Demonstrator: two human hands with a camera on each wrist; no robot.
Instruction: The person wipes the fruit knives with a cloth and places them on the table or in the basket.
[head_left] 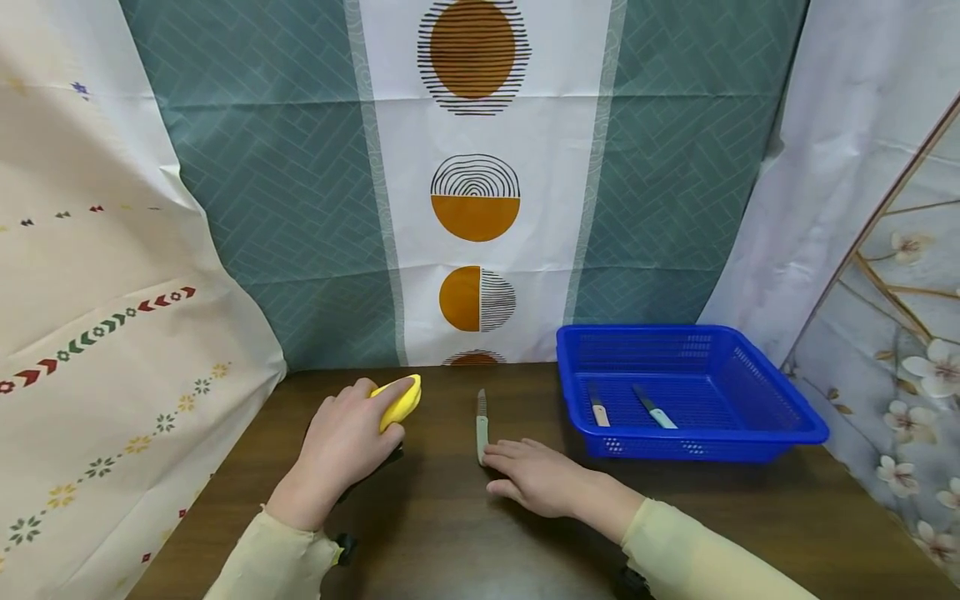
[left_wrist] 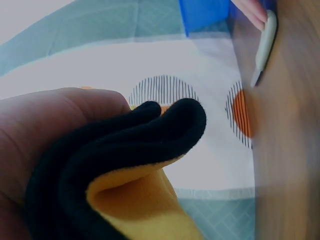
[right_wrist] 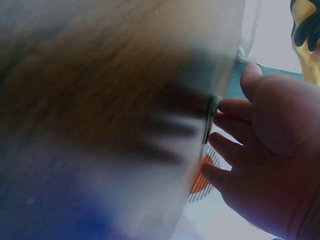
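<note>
My left hand (head_left: 347, 435) grips a folded yellow cloth (head_left: 403, 402), raised above the table's left part. The left wrist view shows black layers on this cloth (left_wrist: 135, 145) and the thumb (left_wrist: 65, 110) laid along it. A small knife (head_left: 482, 429) with a pale green handle lies on the table, its blade pointing away from me. My right hand (head_left: 542, 481) is low over the table, fingertips at the handle's near end. In the right wrist view its fingers (right_wrist: 232, 150) are fairly straight beside the handle (right_wrist: 212, 112), not curled round it.
A blue plastic basket (head_left: 705, 448) stands at the back right, holding a knife with a pinkish handle (head_left: 600, 414) and one with a light green handle (head_left: 662, 417). Patterned cloth (head_left: 480, 250) hangs behind the dark wooden table (head_left: 450, 550) and along both sides.
</note>
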